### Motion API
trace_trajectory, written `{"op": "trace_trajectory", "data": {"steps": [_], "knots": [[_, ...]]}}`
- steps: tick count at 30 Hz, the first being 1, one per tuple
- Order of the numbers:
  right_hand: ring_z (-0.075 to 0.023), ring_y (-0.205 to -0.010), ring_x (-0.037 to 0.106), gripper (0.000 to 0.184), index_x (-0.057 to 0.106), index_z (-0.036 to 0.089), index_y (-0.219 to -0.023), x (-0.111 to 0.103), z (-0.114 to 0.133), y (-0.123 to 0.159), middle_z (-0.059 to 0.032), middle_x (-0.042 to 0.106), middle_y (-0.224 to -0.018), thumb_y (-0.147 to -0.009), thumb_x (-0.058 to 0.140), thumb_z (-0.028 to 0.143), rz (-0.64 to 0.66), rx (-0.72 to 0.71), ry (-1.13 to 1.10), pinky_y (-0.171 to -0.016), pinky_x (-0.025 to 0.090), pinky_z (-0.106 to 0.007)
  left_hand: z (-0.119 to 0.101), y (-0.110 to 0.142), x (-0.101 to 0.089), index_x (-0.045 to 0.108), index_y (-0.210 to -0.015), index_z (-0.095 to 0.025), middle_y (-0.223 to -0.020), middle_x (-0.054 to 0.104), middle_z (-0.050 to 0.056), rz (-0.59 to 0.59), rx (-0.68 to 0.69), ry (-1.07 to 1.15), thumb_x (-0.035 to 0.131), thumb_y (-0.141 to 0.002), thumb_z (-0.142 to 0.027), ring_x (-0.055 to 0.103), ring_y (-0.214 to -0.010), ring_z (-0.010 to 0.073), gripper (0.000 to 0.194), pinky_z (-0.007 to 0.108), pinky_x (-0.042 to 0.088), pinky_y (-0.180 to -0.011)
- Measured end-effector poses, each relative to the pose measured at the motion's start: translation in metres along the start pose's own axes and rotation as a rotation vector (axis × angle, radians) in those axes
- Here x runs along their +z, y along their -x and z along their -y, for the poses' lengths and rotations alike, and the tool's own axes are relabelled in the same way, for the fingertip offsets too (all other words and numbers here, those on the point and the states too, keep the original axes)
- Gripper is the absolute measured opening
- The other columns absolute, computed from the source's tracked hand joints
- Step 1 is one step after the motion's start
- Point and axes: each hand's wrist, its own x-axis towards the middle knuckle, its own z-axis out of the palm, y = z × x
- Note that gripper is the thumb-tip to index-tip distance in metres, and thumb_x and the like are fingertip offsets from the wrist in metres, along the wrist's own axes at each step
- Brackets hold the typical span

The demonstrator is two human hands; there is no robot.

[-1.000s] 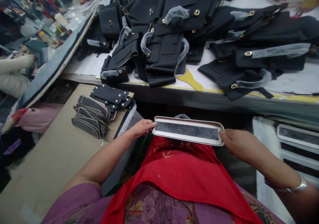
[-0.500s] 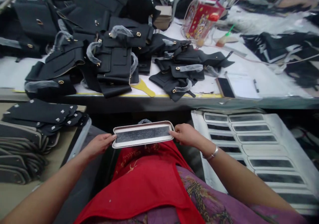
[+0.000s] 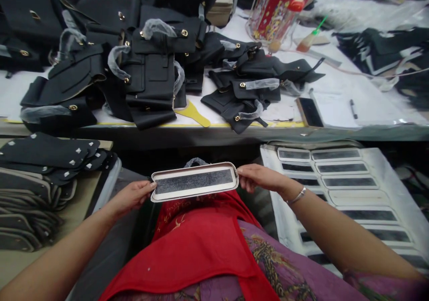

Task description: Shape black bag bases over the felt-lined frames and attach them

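Observation:
Above my lap, a long bag panel (image 3: pixel 194 182) with rounded corners, a pale border and a dark grey strip down its middle is held nearly level. A raised rim runs along its far edge. My left hand (image 3: pixel 134 194) pinches its left end, thumb on top. At the right end, my right hand (image 3: pixel 259 178) has thumb and finger closed on the rim, the other fingers curled below. Just behind the panel shows a handle in clear wrap (image 3: pixel 196 161); what it joins is hidden.
Black bag pieces (image 3: pixel 150 75) with wrapped handles crowd the worktable. A yellow tool (image 3: pixel 192 113), a phone (image 3: pixel 310 112) and a pen (image 3: pixel 353 109) lie near its edge. Dark panels (image 3: pixel 43 151) are stacked at left; pale-bordered panels (image 3: pixel 346 182) lie on a white board at right.
My right thumb has slid off the panel's top face to its right-hand rim, the hand shifting slightly right. My left hand keeps its pinch. The view has shifted a little.

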Motion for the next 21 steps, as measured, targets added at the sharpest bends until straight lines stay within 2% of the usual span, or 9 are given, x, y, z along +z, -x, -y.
{"op": "trace_trajectory", "data": {"steps": [2, 5, 8, 11, 15, 18, 21], "knots": [[-0.0062, -0.043, 0.049, 0.042, 0.049, 0.016, -0.073, -0.006, -0.01, -0.007, 0.0029, 0.056, -0.06, -0.076, 0.057, 0.057, 0.081, 0.001, -0.219, -0.043, 0.039, -0.018, 0.001, -0.002, -0.004, 0.043, -0.064, -0.019, -0.046, 0.033, -0.009, 0.027, -0.017, 0.0, 0.058, -0.069, -0.067, 0.022, -0.039, 0.0051, 0.051, 0.019, 0.012, -0.039], [-0.0031, -0.036, 0.041, 0.047, 0.045, 0.016, -0.067, -0.008, -0.017, -0.018, 0.0069, 0.051, -0.051, -0.069, 0.066, 0.058, 0.104, 0.03, -0.293, -0.037, 0.031, -0.016, -0.002, -0.004, -0.008, 0.041, -0.061, -0.018, -0.044, 0.034, -0.008, 0.026, -0.036, -0.062, 0.058, -0.066, -0.069, 0.023, -0.039, 0.0051, 0.054, 0.019, 0.014, -0.039], [-0.0031, -0.034, 0.041, 0.048, 0.044, 0.016, -0.062, -0.01, -0.009, -0.024, 0.0064, 0.05, -0.047, -0.068, 0.066, 0.059, 0.103, 0.096, -0.199, -0.033, 0.029, -0.015, -0.009, -0.005, -0.008, 0.042, -0.059, -0.019, -0.043, 0.035, -0.008, 0.02, -0.043, -0.156, 0.056, -0.064, -0.072, 0.025, -0.039, 0.0057, 0.056, 0.019, 0.015, -0.039], [-0.0053, -0.036, 0.046, 0.047, 0.046, 0.016, -0.061, -0.013, 0.008, -0.026, 0.0047, 0.053, -0.048, -0.069, 0.066, 0.058, 0.099, 0.196, -0.033, -0.034, 0.034, -0.016, -0.015, -0.007, -0.006, 0.042, -0.058, -0.019, -0.042, 0.035, -0.007, 0.019, -0.072, -0.218, 0.054, -0.062, -0.075, 0.026, -0.039, 0.0063, 0.057, 0.02, 0.016, -0.039], [-0.0071, -0.037, 0.049, 0.04, 0.047, 0.016, -0.059, -0.014, 0.031, -0.029, 0.0025, 0.053, -0.047, -0.08, 0.059, 0.049, 0.14, 0.332, 0.175, -0.034, 0.038, -0.017, -0.019, -0.008, -0.006, 0.042, -0.059, -0.019, -0.043, 0.035, -0.008, 0.023, -0.102, -0.264, 0.051, -0.064, -0.074, 0.027, -0.04, 0.0066, 0.056, 0.02, 0.018, -0.04], [-0.0066, -0.035, 0.047, 0.039, 0.047, 0.017, -0.058, -0.013, 0.037, -0.035, 0.002, 0.051, -0.046, -0.084, 0.054, 0.045, 0.126, 0.41, 0.281, -0.032, 0.035, -0.017, -0.02, -0.008, -0.008, 0.041, -0.058, -0.019, -0.046, 0.036, -0.007, 0.025, -0.076, -0.282, 0.049, -0.068, -0.071, 0.03, -0.042, 0.0071, 0.054, 0.02, 0.021, -0.041], [-0.0067, -0.035, 0.045, 0.04, 0.047, 0.017, -0.059, -0.013, 0.034, -0.043, 0.0017, 0.051, -0.047, -0.081, 0.054, 0.05, 0.134, 0.443, 0.322, -0.031, 0.033, -0.017, -0.02, -0.009, -0.009, 0.043, -0.06, -0.018, -0.049, 0.037, -0.006, 0.027, -0.041, -0.283, 0.046, -0.073, -0.067, 0.032, -0.046, 0.0079, 0.051, 0.021, 0.024, -0.044]]}}
